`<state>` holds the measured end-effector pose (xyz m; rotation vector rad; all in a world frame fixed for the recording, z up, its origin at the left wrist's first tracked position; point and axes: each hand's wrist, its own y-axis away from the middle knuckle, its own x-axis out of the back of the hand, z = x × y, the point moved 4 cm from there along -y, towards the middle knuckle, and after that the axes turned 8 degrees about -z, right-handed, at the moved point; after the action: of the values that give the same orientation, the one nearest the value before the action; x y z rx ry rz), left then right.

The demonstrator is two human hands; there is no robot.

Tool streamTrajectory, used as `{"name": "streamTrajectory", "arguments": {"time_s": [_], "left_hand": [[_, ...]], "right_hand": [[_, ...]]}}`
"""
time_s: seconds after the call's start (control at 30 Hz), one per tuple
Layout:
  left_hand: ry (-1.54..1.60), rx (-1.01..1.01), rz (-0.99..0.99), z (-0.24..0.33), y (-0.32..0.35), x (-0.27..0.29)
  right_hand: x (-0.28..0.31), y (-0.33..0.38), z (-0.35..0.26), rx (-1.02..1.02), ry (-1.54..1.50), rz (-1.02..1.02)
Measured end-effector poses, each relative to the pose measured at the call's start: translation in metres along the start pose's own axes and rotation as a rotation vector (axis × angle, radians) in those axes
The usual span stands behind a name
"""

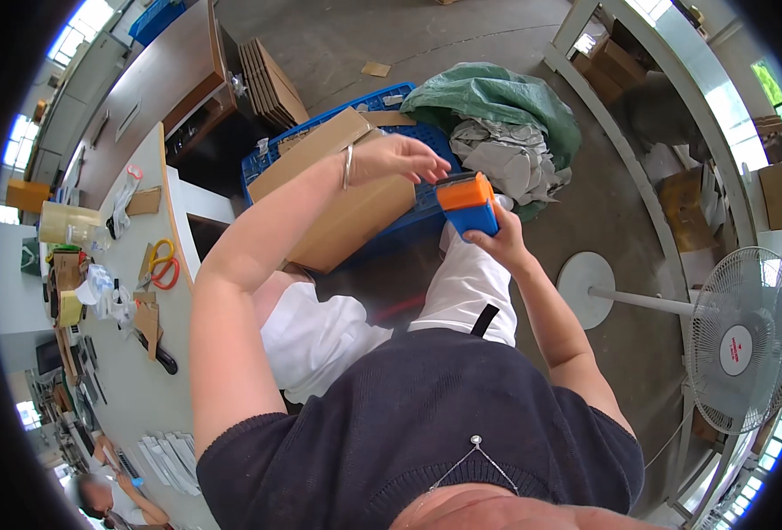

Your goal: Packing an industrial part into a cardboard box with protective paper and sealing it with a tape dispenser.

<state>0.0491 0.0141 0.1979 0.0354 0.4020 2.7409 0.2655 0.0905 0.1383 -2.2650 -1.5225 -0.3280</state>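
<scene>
My right hand point(504, 240) grips the small blue box point(470, 209) from below; left hand point(397, 157) hovers with loose fingers just beside its orange lid point(463, 190) — looks light, rigid, smooth-sided

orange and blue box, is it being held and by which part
Yes. The right hand grips the orange and blue box from below, around its blue lower end. The left hand touches its orange top edge with its fingers.

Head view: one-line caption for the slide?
Right hand holds an orange-and-blue box; left hand touches its top, above a cardboard carton.
</scene>
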Motion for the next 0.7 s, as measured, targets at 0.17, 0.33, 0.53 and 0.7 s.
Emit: {"name": "streamTrajectory", "arguments": {"time_s": [0.17,0.33,0.53,0.7], "left_hand": [[0.064,-0.050,-0.010,-0.010,-0.003,-0.010],[0.267,-0.005,0.153,-0.046,-0.005,0.006],[0.021,-0.050,0.521,-0.072,-0.001,0.017],[0.158,0.015,0.648,-0.088,0.008,0.059]], "right_hand": [[-0.013,-0.011,0.005,0.046,0.021,-0.063],[-0.032,-0.021,0.020,-0.091,-0.111,-0.152],[-0.062,-0.019,0.044,-0.450,-0.540,-0.213],[-0.052,-0.037,0.034,-0.607,-0.625,-0.366]]}}
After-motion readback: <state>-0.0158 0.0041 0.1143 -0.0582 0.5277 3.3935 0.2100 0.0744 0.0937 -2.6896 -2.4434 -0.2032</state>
